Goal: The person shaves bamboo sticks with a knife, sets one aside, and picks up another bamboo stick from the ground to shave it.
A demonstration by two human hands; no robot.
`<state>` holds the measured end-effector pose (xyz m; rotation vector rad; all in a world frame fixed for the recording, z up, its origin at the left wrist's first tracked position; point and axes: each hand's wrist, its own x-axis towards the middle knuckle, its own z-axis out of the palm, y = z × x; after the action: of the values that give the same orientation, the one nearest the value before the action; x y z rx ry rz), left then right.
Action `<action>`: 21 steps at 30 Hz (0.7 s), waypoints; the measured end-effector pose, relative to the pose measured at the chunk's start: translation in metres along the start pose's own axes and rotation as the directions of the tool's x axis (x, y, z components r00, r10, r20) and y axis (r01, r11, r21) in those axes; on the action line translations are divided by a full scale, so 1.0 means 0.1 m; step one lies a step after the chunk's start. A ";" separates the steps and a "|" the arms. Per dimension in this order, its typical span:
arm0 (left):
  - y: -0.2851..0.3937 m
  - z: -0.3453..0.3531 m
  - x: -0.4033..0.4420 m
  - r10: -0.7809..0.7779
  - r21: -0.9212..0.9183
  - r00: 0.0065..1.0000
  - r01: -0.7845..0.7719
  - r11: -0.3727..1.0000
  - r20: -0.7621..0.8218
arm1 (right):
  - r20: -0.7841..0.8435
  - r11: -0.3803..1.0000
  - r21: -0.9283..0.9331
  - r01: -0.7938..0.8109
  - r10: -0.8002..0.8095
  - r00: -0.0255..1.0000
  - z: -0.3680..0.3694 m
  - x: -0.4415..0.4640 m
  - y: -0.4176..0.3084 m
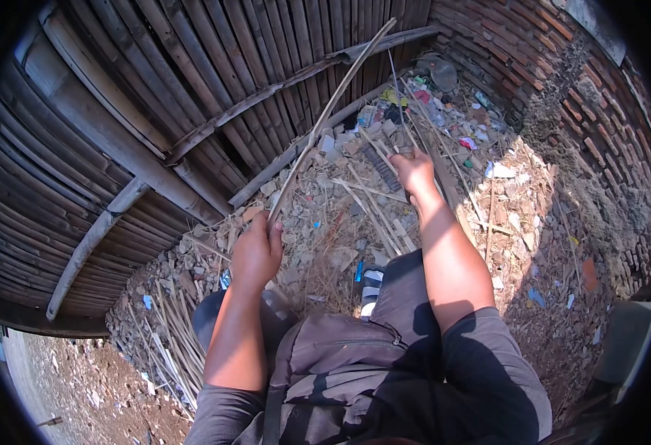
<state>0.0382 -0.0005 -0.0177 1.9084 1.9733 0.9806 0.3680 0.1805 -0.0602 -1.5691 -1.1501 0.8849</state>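
Note:
My left hand (pixel 257 251) is closed around the lower end of a long thin wooden stick (pixel 312 137), which slants up and to the right in front of the bamboo wall. To the right, my right hand (pixel 414 174) is raised over the rubble with its fingers curled together. Thin sticks pass close to its fingertips, and whether it grips one of them is too small to tell. Below and between the hands, several loose bamboo strips (pixel 373 211) lie on the debris.
A bamboo slat wall (pixel 266 104) rises at the left and a brick wall (pixel 607 141) at the right. Plastic litter (pixel 433 104) lies in the far corner. A pile of thin strips (pixel 166 337) is at the lower left. My knees and a dark bag (pixel 340 356) are at the bottom.

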 end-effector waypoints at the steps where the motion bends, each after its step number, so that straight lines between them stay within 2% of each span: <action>1: 0.01 -0.03 0.01 -0.019 0.017 1.000 0.019 1.000 -0.002 | 0.017 0.999 0.028 -0.019 0.019 1.000 -0.03 -0.04 -0.03; 5: -0.10 0.00 0.02 -0.032 0.006 0.995 0.033 0.999 -0.091 | 0.050 0.980 0.166 -0.111 0.104 0.993 -0.04 0.01 0.05; 8: -0.05 -0.06 0.03 -0.061 -0.048 0.994 0.057 0.997 -0.088 | -0.038 0.962 0.252 -0.102 0.115 0.993 -0.01 -0.18 -0.21; 11: -0.07 -0.05 0.04 -0.059 -0.083 0.995 0.052 0.995 -0.085 | 0.024 0.981 0.153 -0.115 0.113 0.993 -0.02 -0.09 -0.11; 14: -0.07 -0.05 0.04 -0.052 -0.094 0.993 0.042 0.995 -0.103 | 0.028 0.999 0.032 -0.022 0.021 0.999 0.02 -0.03 -0.02; 21: -0.09 -0.03 0.06 -0.047 -0.075 0.981 0.034 0.997 -0.190 | 0.084 0.999 -0.046 -0.005 0.009 0.996 0.02 -0.14 -0.18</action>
<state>0.0285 0.0049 -0.0196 1.7879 2.0405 1.2484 0.3574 0.1698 -0.0429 -1.5867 -1.2334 0.9432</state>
